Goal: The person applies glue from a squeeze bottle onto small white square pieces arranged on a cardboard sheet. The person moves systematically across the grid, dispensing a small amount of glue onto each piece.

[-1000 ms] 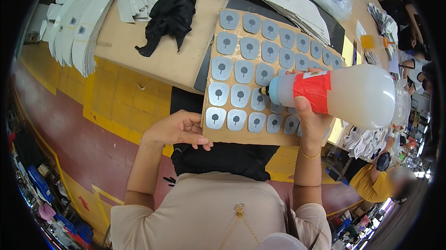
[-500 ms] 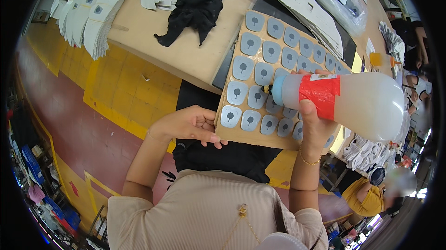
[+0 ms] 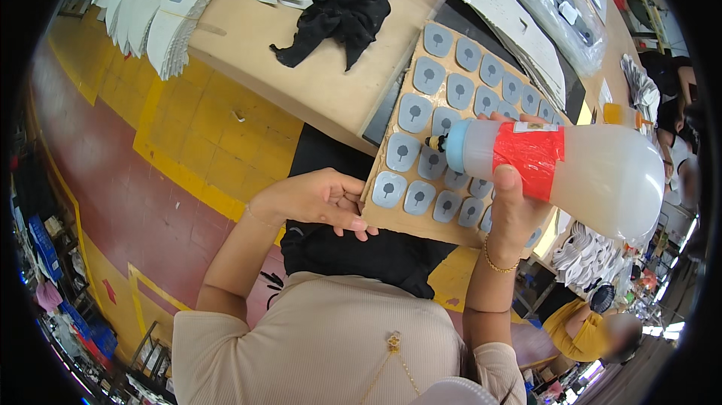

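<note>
A translucent squeeze bottle (image 3: 602, 172) with a light blue cap and red tape round its neck lies tilted on its side in my right hand (image 3: 519, 202). Its dark nozzle points left, over a cardboard sheet (image 3: 459, 230). Rows of grey rounded patches, each with a dark tree print, such as this corner patch (image 3: 389, 190), cover the sheet. My left hand (image 3: 331, 200) grips the sheet's near left corner, thumb on top and fingers curled at the edge. Whitish liquid shows inside the bottle. The bottle and my right hand hide some patches.
On the table (image 3: 256, 44) lie a crumpled black cloth (image 3: 338, 10), stacks of white cut pieces (image 3: 177, 18) and a clear plastic bag (image 3: 556, 10). Curved white sheets (image 3: 511, 33) rest behind the cardboard. A person in yellow (image 3: 575, 330) is at the lower right.
The view has shifted, so the table and cardboard appear slightly farther right. The bottle's nozzle sits near the same patches, and both hands keep their holds.
</note>
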Demonstrator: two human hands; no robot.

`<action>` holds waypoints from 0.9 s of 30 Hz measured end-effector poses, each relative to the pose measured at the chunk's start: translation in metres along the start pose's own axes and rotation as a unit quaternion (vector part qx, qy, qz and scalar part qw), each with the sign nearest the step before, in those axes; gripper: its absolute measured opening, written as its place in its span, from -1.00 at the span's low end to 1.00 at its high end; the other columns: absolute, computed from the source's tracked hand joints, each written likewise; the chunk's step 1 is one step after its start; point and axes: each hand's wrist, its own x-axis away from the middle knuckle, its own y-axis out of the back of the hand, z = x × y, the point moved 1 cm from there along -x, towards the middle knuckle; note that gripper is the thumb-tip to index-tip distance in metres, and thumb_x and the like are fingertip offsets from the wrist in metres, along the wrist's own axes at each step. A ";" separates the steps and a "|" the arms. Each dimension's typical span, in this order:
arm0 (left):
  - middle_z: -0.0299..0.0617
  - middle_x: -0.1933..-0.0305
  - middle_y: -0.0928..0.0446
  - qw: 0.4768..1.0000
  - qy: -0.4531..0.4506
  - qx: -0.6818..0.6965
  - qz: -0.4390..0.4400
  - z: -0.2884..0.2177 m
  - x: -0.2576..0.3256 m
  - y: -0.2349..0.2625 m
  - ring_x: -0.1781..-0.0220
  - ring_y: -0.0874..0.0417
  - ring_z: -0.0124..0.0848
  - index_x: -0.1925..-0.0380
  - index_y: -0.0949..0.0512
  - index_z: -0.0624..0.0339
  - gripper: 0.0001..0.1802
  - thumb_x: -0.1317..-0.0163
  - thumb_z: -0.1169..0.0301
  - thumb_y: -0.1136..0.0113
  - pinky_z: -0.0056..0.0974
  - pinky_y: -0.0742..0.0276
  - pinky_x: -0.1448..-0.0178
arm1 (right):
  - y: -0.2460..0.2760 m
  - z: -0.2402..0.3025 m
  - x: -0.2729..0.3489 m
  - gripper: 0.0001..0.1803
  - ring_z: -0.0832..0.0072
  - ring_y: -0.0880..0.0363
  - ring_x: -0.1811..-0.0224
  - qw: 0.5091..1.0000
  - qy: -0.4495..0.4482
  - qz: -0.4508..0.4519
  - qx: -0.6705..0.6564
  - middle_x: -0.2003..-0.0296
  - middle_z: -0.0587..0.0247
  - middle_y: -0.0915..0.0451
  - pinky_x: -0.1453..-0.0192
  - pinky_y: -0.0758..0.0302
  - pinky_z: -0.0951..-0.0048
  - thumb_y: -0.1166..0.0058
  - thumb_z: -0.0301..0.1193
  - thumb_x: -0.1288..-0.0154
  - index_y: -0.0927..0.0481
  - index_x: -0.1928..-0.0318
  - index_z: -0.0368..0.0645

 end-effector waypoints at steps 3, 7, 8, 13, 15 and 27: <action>-0.05 0.18 -0.57 1.000 -0.016 0.011 0.012 0.000 0.002 0.000 0.20 -0.63 -0.37 0.07 -0.42 0.39 -0.54 0.08 0.64 -0.17 -0.43 -0.51 0.22 | -0.008 0.003 -0.001 -0.25 0.22 -0.50 0.05 0.999 -0.018 0.025 0.021 0.08 0.14 -0.37 0.01 -0.51 0.25 -0.39 -0.33 0.15 -0.25 -0.03 -0.29; -0.05 0.18 -0.57 1.000 -0.015 0.018 0.019 0.001 0.002 0.001 0.20 -0.63 -0.37 0.06 -0.42 0.38 -0.54 0.07 0.62 -0.19 -0.42 -0.52 0.19 | -0.015 0.000 -0.001 -0.33 0.28 -0.51 0.06 0.997 -0.024 0.049 0.045 0.12 0.17 -0.41 0.01 -0.51 0.29 -0.38 -0.37 0.15 -0.32 0.02 -0.29; -0.05 0.18 -0.57 0.999 -0.017 0.019 0.021 0.001 0.002 0.001 0.20 -0.63 -0.37 0.06 -0.42 0.38 -0.54 0.07 0.62 -0.19 -0.42 -0.52 0.19 | -0.016 -0.001 -0.001 -0.35 0.29 -0.51 0.06 0.997 -0.020 0.053 0.051 0.13 0.17 -0.42 0.02 -0.51 0.29 -0.38 -0.38 0.14 -0.33 0.03 -0.28; -0.07 0.20 -0.58 0.999 -0.024 0.011 0.022 0.004 0.002 0.001 0.22 -0.63 -0.41 0.08 -0.43 0.36 -0.59 -0.01 0.53 -0.20 -0.46 -0.50 0.24 | -0.021 -0.005 -0.002 -0.39 0.30 -0.51 0.09 0.996 -0.010 0.069 0.061 0.14 0.17 -0.44 0.03 -0.50 0.31 -0.37 -0.43 0.13 -0.35 0.05 -0.27; -0.09 0.21 -0.59 1.000 -0.015 -0.005 0.016 0.001 0.003 0.000 0.23 -0.63 -0.43 0.09 -0.44 0.36 -0.61 -0.04 0.49 -0.20 -0.48 -0.49 0.28 | -0.022 -0.002 -0.003 -0.41 0.29 -0.51 0.09 0.997 -0.004 0.054 0.046 0.14 0.17 -0.44 0.03 -0.49 0.31 -0.36 -0.44 0.13 -0.36 0.06 -0.28; -0.09 0.20 -0.59 1.000 -0.018 0.008 0.019 0.004 0.003 0.001 0.23 -0.63 -0.44 0.11 -0.45 0.36 -0.65 -0.06 0.50 -0.19 -0.50 -0.49 0.30 | -0.018 -0.008 -0.006 -0.34 0.20 -0.51 0.07 0.995 0.034 0.046 0.081 0.10 0.11 -0.41 0.02 -0.51 0.22 -0.35 -0.48 0.12 -0.29 0.00 -0.31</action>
